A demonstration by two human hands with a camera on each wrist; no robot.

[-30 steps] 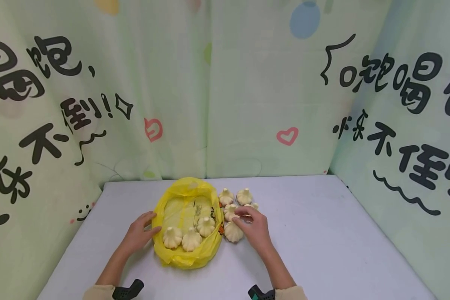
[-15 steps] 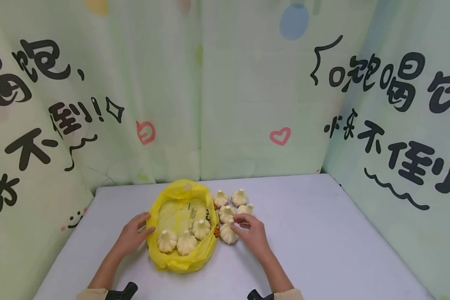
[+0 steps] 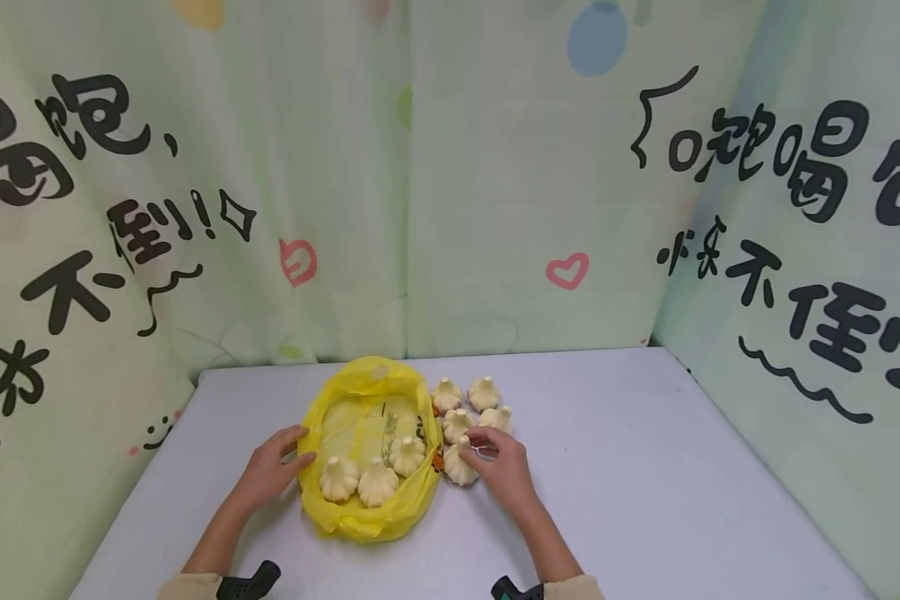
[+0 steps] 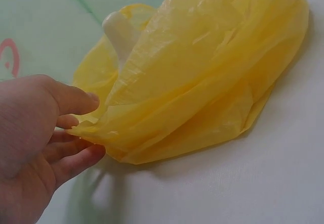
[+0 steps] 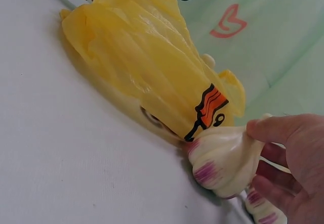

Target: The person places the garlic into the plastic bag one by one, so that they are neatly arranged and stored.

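Note:
My right hand (image 3: pixel 507 472) pinches the neck of a garlic bulb (image 5: pixel 223 158) with purple streaks, close beside the yellow plastic bag (image 3: pixel 369 528). The bulb sits right at the table surface, its base against the bag in the right wrist view. On the bag's left side, my left hand (image 3: pixel 266 468) touches the rim with thumb and fingers spread apart, a corner of plastic between them in the left wrist view. Inside the wide-mouthed bag lie three garlic bulbs (image 3: pixel 377 483) near its front.
Several more garlic bulbs (image 3: pixel 483 394) stand in a cluster along the bag's right side, just beyond the right hand. All of it rests on a white table (image 3: pixel 645 483). Pale green curtains (image 3: pixel 495 167) with black lettering hang behind and at both sides.
The right hand has come down slightly and left onto the nearest bulb, fingers closing at its neck. The left hand stays at the bag; the head view has shifted a little.

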